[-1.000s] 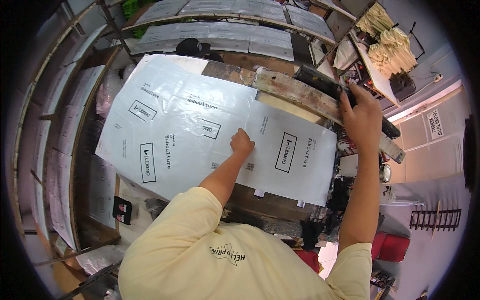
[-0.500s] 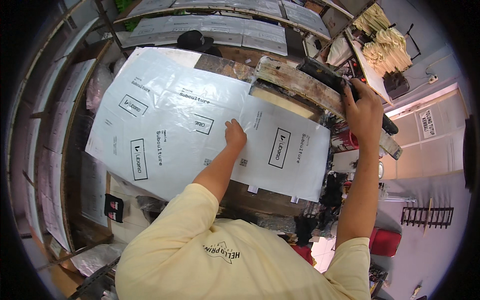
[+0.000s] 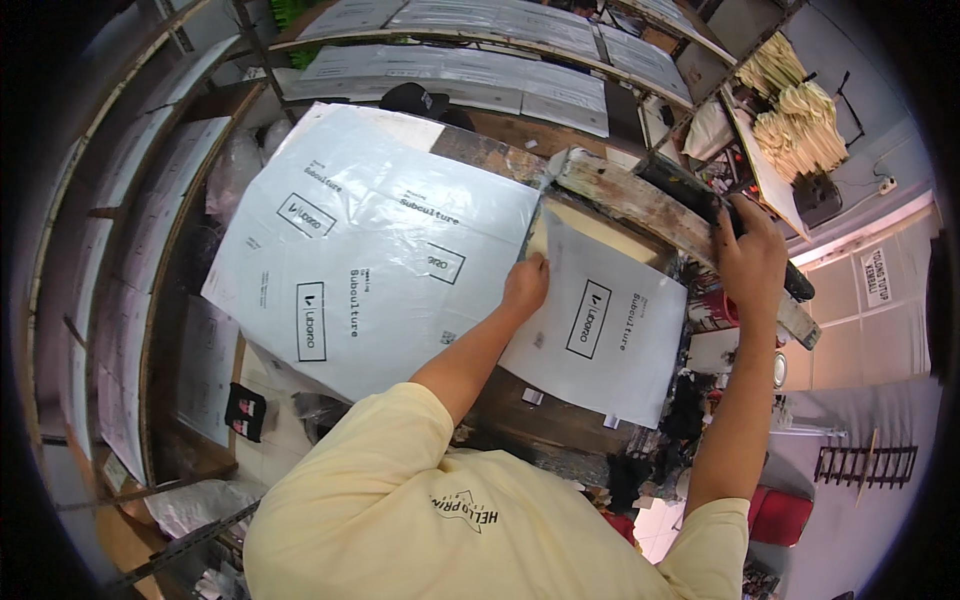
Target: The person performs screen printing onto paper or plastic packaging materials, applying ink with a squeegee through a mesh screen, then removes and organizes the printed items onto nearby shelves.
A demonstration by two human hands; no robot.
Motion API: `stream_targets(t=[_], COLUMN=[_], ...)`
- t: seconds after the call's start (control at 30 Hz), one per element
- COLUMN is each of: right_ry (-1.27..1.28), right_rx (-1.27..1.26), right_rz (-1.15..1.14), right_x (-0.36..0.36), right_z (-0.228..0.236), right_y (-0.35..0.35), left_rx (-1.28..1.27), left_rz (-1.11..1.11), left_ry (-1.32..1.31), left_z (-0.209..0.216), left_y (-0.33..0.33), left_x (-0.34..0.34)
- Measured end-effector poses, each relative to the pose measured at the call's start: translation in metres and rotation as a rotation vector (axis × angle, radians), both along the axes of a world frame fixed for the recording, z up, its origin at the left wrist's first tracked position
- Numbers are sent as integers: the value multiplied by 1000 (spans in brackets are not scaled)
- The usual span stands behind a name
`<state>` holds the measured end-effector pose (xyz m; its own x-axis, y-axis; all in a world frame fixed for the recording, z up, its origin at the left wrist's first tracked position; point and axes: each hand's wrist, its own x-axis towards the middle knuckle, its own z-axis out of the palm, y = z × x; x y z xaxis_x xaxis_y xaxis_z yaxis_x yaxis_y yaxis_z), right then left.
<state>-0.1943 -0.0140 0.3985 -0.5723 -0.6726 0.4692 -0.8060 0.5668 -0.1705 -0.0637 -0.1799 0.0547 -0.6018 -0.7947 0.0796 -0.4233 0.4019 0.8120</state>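
Note:
A smaller white sheet (image 3: 645,375) with black printing lies on the dark work table (image 3: 480,395). My left hand (image 3: 526,284) is closed in a pinch at its left edge, where the sheet looks slightly lifted. Larger glossy white printed sheeting (image 3: 385,300) spreads to the left, partly beneath my left forearm. Up at the right, my right hand (image 3: 752,245) is wrapped round the edge of a worn, ink-stained wooden frame (image 3: 640,200), which is tilted up above the table. Along the frame's far side runs a black bar (image 3: 685,190). My right fingertips are partly hidden behind the frame.
Racks at the left hold flat white sheets (image 3: 160,230); more sheets lie on shelves (image 3: 450,80) at the back. A dark cap (image 3: 415,100) shows beyond the table. Ink-smeared containers (image 3: 710,312) stand right of the table, with a red chair (image 3: 780,516) farther back.
My left hand has moved right and away, from the larger sheeting to the smaller sheet's edge, and has pulled that sheet slightly apart. The right hand keeps its hold on the frame.

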Motion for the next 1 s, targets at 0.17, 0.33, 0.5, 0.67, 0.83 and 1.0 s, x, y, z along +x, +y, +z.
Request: stream_targets(t=[0.17,0.33,0.5,0.67,0.83,1.0], right_ry=[105,89,72,18,42,-5], right_rx=[-47,-33,4,69,56,90], right_rz=[65,61,49,34,95,91], right_x=[-4,-10,-10,-6,-5,-6], right_z=[-5,-8,-8,-3,-9,-7], right_y=[-1,-1,-1,1,-3,-1], left_rx=[91,90,33,-8,-72,-242], left_rz=[-23,-11,-53,-40,12,-39], left_ry=[196,177,131,25,-58,-192], left_z=[26,48,70,95,112,117], left_y=[-53,-124,-209,-306,-403,-482], left_x=[13,46,83,114,144,149])
